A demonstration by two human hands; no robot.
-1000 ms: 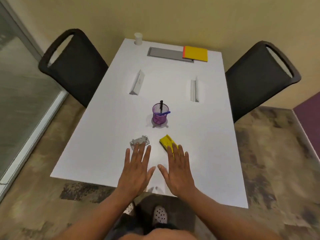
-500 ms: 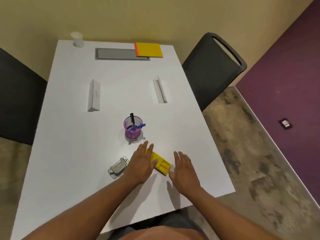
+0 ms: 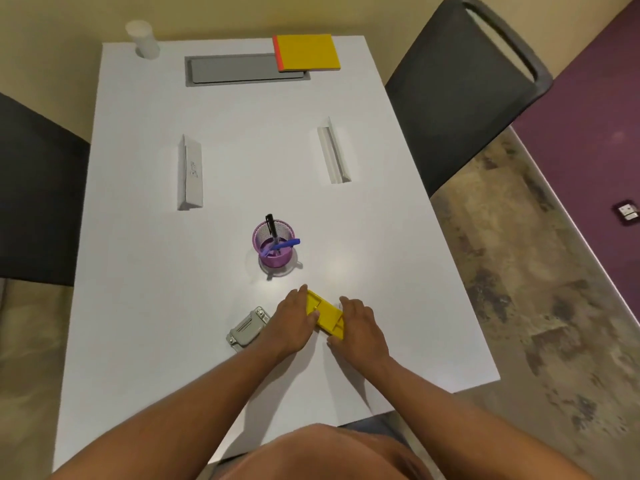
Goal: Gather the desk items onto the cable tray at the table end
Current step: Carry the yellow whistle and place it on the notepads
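Note:
A flat yellow plastic piece (image 3: 325,315) lies on the white table (image 3: 173,306) near the front. My left hand (image 3: 289,322) rests on its left end and my right hand (image 3: 358,322) grips its right end. A grey stapler-like item (image 3: 247,329) lies just left of my left hand, partly hidden by it. A purple mesh pen cup (image 3: 275,247) with a black and a blue pen stands behind. The grey cable tray (image 3: 239,69) is set into the table's far end, with a yellow notepad (image 3: 306,51) overlapping its right end.
Two white folded name cards (image 3: 189,173) (image 3: 334,150) stand mid-table. A white cup (image 3: 142,38) is at the far left corner. Dark chairs flank the table on the left (image 3: 31,192) and right (image 3: 464,81). A purple wall runs along the right.
Both hands have closed in on the yellow piece from either end; before, they lay flat and apart on the table. The view has shifted and moved closer.

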